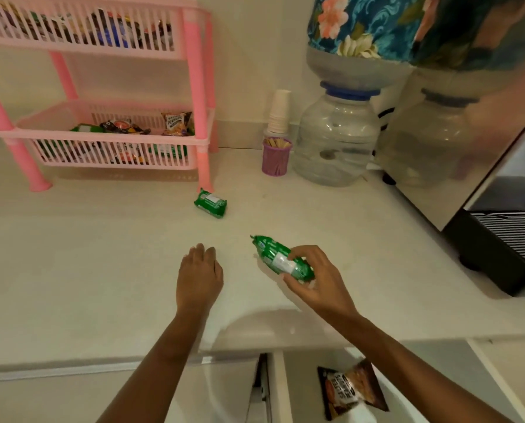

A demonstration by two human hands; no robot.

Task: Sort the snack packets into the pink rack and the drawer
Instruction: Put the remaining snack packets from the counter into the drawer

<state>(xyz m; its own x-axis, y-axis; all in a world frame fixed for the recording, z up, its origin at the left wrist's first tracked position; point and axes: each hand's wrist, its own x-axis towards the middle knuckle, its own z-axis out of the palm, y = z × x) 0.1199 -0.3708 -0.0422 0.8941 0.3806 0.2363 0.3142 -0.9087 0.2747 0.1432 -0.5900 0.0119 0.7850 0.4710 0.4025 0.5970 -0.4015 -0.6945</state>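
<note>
Right hand point(311, 277) pinches a glossy green crinkled packet point(281, 259) between thumb and fingers, above the smooth counter point(102, 254). Left hand point(198, 277) flat, fingers together, empty. Slatted pink rack point(102, 138) beyond; open drawer point(423, 377) nearer.

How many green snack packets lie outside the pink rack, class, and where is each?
2. One green packet lies on the counter by the pink rack leg; the other green packet is held in the right hand. Others may be hidden in the rack.
</note>
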